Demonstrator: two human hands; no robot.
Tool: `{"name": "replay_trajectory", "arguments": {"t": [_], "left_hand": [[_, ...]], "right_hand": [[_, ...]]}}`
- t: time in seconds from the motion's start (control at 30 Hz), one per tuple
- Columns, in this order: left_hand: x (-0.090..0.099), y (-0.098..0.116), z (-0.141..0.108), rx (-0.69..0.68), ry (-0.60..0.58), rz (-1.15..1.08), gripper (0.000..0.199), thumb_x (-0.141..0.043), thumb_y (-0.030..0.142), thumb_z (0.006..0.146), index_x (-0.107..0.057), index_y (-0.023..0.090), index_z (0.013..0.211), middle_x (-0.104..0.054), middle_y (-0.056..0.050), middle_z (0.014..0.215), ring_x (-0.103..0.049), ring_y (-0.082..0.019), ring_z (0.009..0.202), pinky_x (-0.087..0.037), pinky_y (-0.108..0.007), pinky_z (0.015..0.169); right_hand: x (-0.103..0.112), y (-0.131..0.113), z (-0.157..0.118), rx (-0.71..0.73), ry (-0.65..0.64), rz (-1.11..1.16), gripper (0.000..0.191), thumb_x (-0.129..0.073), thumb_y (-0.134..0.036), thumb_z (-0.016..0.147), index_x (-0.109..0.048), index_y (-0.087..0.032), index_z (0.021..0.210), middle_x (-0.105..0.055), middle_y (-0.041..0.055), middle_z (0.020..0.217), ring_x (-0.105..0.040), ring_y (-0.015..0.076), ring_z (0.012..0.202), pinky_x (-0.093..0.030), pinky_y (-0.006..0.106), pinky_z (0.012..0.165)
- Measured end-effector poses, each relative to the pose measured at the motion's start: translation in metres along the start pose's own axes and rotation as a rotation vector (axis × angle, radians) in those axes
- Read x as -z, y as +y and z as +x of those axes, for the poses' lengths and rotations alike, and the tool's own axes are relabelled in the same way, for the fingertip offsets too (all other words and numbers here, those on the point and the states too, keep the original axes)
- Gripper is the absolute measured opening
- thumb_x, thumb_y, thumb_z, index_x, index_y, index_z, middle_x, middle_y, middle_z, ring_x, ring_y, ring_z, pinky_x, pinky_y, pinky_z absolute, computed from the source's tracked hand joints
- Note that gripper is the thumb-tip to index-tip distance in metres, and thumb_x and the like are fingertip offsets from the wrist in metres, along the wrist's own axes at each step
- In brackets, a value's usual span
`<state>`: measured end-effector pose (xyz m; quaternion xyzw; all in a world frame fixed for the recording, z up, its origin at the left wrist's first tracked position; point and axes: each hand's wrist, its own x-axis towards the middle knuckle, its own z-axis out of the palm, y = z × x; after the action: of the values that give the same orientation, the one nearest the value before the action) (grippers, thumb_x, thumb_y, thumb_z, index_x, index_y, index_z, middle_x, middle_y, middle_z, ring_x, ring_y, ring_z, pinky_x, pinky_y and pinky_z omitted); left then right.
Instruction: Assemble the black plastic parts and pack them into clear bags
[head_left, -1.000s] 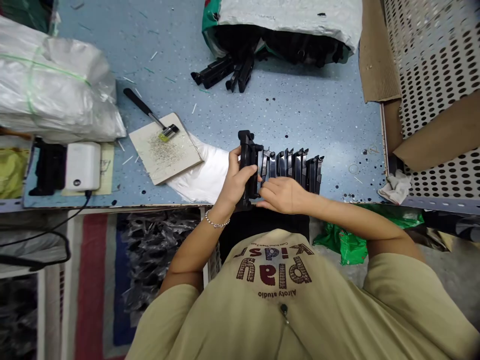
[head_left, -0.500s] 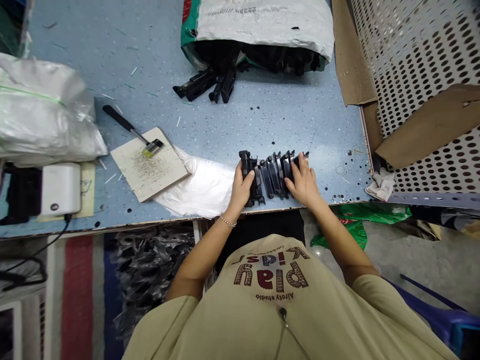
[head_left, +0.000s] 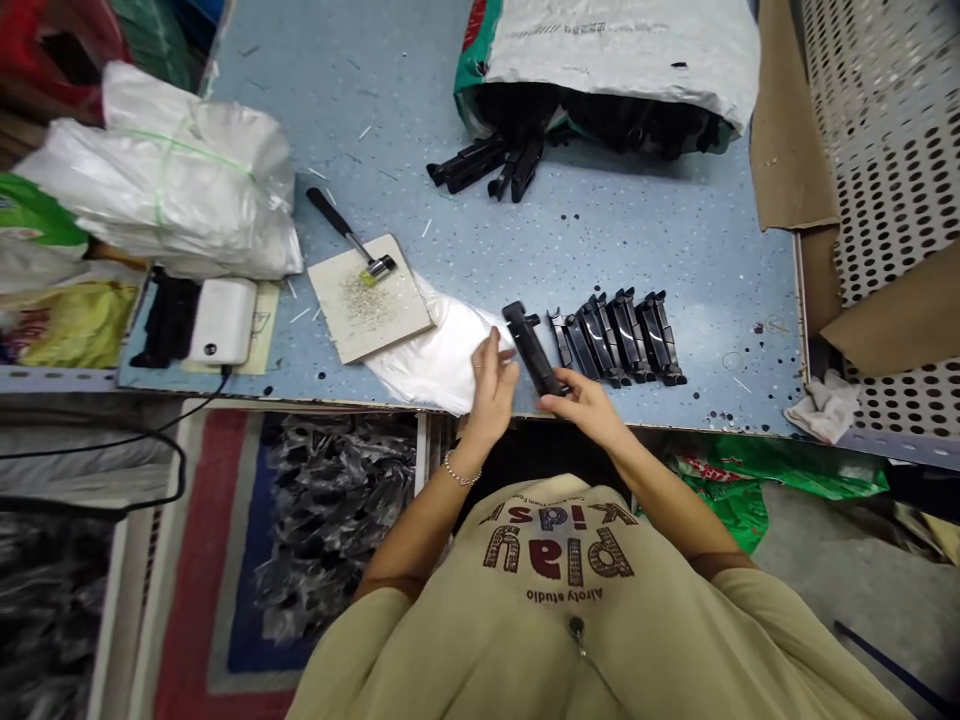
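Observation:
My right hand (head_left: 581, 402) grips the lower end of a black plastic part (head_left: 534, 348), which is tilted above the table's front edge. Just left of that part is my left hand (head_left: 493, 385), raised over the edge of the white plastic bags (head_left: 442, 345); its fingers look bent near each other, and whether they pinch anything is unclear. Several more black parts (head_left: 626, 335) stand side by side in a row to the right of my right hand.
A hammer (head_left: 341, 222) lies on a square board (head_left: 352, 325) at the left. Farther left are a white box (head_left: 223, 320) and a tied plastic bundle (head_left: 202, 180). A large white sack (head_left: 622, 45) with black parts lies at the back, near a perforated panel (head_left: 892, 150).
Both hands have left the row of black parts. My right hand now holds one part, and my left hand is off the parts. The view has shifted left.

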<state>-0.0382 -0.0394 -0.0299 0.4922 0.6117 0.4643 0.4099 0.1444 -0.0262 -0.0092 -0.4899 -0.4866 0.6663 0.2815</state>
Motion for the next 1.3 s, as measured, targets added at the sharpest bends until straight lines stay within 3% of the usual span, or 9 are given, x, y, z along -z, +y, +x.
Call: {"name": "replay_trajectory", "arguments": {"t": [0.1,0.2,0.37,0.5,0.63,0.87,1.0,1.13,1.3], "left_hand": [[0.028,-0.016,0.014,-0.074,0.101,0.346,0.035,-0.068,0.045,0.094,-0.063,0.019,0.117,-0.053,-0.016,0.127,-0.056,-0.031,0.119,-0.048,-0.051,0.106],[0.050,-0.029,0.033,-0.068,0.002,0.536,0.015,-0.066,0.030,0.094,-0.062,0.020,0.084,-0.061,-0.013,0.102,-0.057,-0.032,0.107,-0.047,-0.052,0.101],[0.066,-0.031,0.048,-0.024,-0.090,0.397,0.018,-0.054,0.023,0.097,-0.063,0.021,0.082,-0.065,-0.006,0.094,-0.062,-0.023,0.092,-0.051,-0.039,0.090],[0.060,-0.027,0.044,-0.106,-0.059,0.538,0.009,-0.069,0.025,0.089,-0.063,0.020,0.085,-0.066,-0.011,0.101,-0.061,-0.027,0.099,-0.050,-0.042,0.091],[0.061,-0.027,0.049,-0.045,-0.101,0.462,0.017,-0.060,0.023,0.094,-0.065,0.020,0.078,-0.067,-0.009,0.096,-0.063,-0.026,0.096,-0.051,-0.042,0.093],[0.074,-0.019,0.051,0.063,-0.064,0.152,0.007,-0.068,0.024,0.086,-0.066,0.020,0.091,-0.071,-0.004,0.090,-0.067,-0.020,0.086,-0.056,-0.036,0.083],[0.092,-0.016,0.040,-0.231,-0.022,0.417,0.014,-0.056,0.012,0.090,-0.066,0.022,0.088,-0.073,-0.012,0.115,-0.066,-0.028,0.109,-0.054,-0.049,0.102],[0.102,-0.017,0.038,-0.308,-0.091,0.595,0.037,-0.046,0.005,0.089,-0.073,0.019,0.111,-0.069,-0.016,0.132,-0.062,-0.033,0.126,-0.050,-0.055,0.111],[0.094,-0.013,0.042,-0.306,-0.096,0.494,0.057,-0.047,0.012,0.096,-0.052,0.020,0.153,-0.055,-0.015,0.153,-0.062,-0.025,0.132,-0.055,-0.041,0.108]], "right_hand": [[0.008,0.000,0.005,-0.086,0.016,0.255,0.057,-0.092,-0.046,0.068,-0.068,-0.022,0.114,-0.075,0.0040,0.099,-0.078,0.0248,0.088,-0.063,0.041,0.083],[0.006,-0.011,0.005,-0.079,0.012,0.348,0.056,-0.095,-0.044,0.065,-0.069,-0.021,0.109,-0.076,0.0047,0.099,-0.078,0.0255,0.094,-0.062,0.041,0.088],[-0.016,-0.030,0.017,-0.057,-0.089,0.457,0.055,-0.093,-0.052,0.068,-0.070,-0.020,0.107,-0.078,0.0072,0.103,-0.078,0.0250,0.096,-0.061,0.043,0.096],[-0.025,-0.035,0.032,-0.030,-0.129,0.504,0.051,-0.091,-0.050,0.072,-0.070,-0.020,0.108,-0.079,0.0068,0.104,-0.077,0.0226,0.096,-0.061,0.038,0.094],[-0.024,-0.035,0.034,-0.044,-0.123,0.497,0.047,-0.089,-0.051,0.074,-0.072,-0.021,0.105,-0.079,0.0061,0.102,-0.077,0.0231,0.098,-0.062,0.038,0.093],[-0.055,-0.023,0.057,-0.024,-0.086,0.578,0.048,-0.087,-0.058,0.068,-0.072,-0.022,0.097,-0.079,0.0056,0.096,-0.073,0.0277,0.110,-0.057,0.044,0.104],[-0.064,-0.016,0.073,-0.011,0.057,0.509,0.046,-0.086,-0.057,0.068,-0.071,-0.022,0.094,-0.078,0.0045,0.091,-0.072,0.0263,0.109,-0.055,0.039,0.100],[-0.042,-0.025,0.044,0.020,0.024,0.456,0.047,-0.085,-0.055,0.073,-0.072,-0.022,0.104,-0.078,0.0028,0.092,-0.075,0.0236,0.098,-0.059,0.035,0.089],[-0.012,-0.023,-0.009,-0.158,-0.223,0.397,0.047,-0.079,-0.062,0.078,-0.071,-0.016,0.084,-0.075,0.0078,0.074,-0.066,0.0168,0.055,-0.051,0.027,0.047]]}}
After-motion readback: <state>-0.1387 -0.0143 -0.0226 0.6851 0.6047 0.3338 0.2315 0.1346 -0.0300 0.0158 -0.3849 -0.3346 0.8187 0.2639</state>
